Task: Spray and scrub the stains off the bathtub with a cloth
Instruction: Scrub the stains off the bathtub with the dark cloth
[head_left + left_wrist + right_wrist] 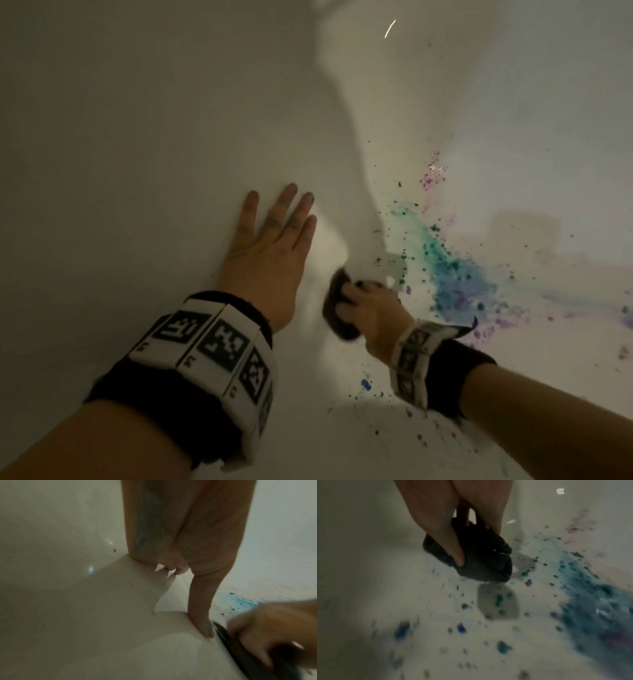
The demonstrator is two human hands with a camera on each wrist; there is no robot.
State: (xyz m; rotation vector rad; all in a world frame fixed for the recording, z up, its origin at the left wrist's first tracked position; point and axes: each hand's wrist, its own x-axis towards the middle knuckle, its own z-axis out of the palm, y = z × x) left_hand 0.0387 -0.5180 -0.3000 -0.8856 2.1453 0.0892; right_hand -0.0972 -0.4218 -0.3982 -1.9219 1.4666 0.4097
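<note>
against the glossy white bathtub wall (137, 137) the left hand (270, 246) lies flat with fingers spread, likely bracing, while the right hand (371, 308) clutches a bunched dark cloth (337, 308) just beside the blue-green and purple powdery stains (455, 281), seemingly poised to scrub.

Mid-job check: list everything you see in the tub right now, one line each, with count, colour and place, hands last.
White glossy bathtub: one, white, fills every view; wall at left, floor at right.
Large blue-green powdery stain: one patch, teal to blue, on the tub floor right of the cloth.
Purple-pink stains: several patches, on the floor beyond and right of the blue one.
Small dark and blue specks: many, scattered on the floor around the cloth.
Dark bunched scrubbing cloth: one, dark grey, at the foot of the wall.
Black wristbands with white marker tiles: two, one per wrist.
Left hand: flat, pressed on the tub wall, fingers spread.
Right hand: grips the cloth.
</note>
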